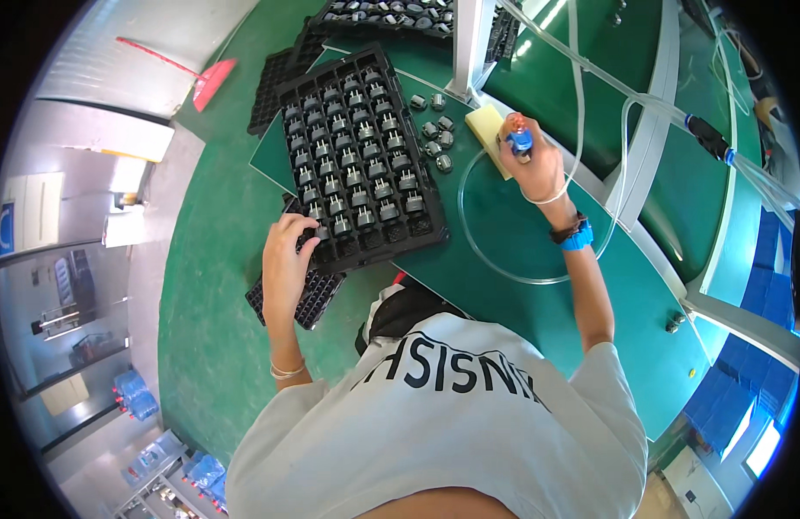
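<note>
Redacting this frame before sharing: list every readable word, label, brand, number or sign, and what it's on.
White shirt: large black capitals, mostly legible, partly creased; not copied out here.
Blue mark, far left: too small to read.
Black tray and blue tool in the right hand: no text I can make out.

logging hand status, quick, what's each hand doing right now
Left hand: fingers curled at the black tray's near left corner; cannot tell if gripping.
Right hand: closed, holding a blue-and-orange tool.
</note>
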{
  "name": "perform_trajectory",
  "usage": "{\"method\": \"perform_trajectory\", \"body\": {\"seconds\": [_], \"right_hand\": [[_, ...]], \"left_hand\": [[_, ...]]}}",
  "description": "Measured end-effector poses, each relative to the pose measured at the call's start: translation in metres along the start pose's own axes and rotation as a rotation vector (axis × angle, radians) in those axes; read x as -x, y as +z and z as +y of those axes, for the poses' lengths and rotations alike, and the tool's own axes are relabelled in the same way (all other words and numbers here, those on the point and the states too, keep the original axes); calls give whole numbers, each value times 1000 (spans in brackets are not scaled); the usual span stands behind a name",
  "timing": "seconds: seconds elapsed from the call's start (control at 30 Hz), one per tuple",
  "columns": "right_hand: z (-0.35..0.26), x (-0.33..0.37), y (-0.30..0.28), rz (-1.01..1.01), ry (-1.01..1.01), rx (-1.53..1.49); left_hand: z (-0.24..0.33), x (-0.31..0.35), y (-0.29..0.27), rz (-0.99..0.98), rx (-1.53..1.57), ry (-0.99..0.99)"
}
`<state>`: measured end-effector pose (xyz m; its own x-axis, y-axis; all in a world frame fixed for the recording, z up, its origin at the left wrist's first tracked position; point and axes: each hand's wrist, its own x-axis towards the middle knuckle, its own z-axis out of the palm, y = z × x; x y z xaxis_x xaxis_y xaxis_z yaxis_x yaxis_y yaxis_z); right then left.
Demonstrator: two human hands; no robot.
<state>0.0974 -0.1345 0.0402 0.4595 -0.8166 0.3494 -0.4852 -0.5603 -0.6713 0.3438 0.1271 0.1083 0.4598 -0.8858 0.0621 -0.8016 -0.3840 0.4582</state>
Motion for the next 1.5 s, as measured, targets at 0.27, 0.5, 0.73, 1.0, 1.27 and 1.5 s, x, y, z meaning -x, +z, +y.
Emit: {"method": "perform_trajectory", "body": {"seconds": [0.27, 0.5, 0.73, 1.0, 1.27, 1.5], "right_hand": [[-1, 2, -4, -50, 18, -65], [-5, 3, -5, -12, 4, -40], [5, -28, -1, 39, -29, -316], [116, -96, -18, 524, 29, 133], [101, -93, -31, 552, -54, 392], [-37, -8, -16, -376, 546, -1494]], "left_hand": [[0, -4, -9, -116, -7, 69], [-2, -3, -7, -101, 49, 47], [-9, -9, -1, -127, 965, -62], [42, -28, 35, -143, 1428, 51], [89, -35, 49, -80, 1443, 23], [101, -41, 53, -182, 1468, 197]]}}
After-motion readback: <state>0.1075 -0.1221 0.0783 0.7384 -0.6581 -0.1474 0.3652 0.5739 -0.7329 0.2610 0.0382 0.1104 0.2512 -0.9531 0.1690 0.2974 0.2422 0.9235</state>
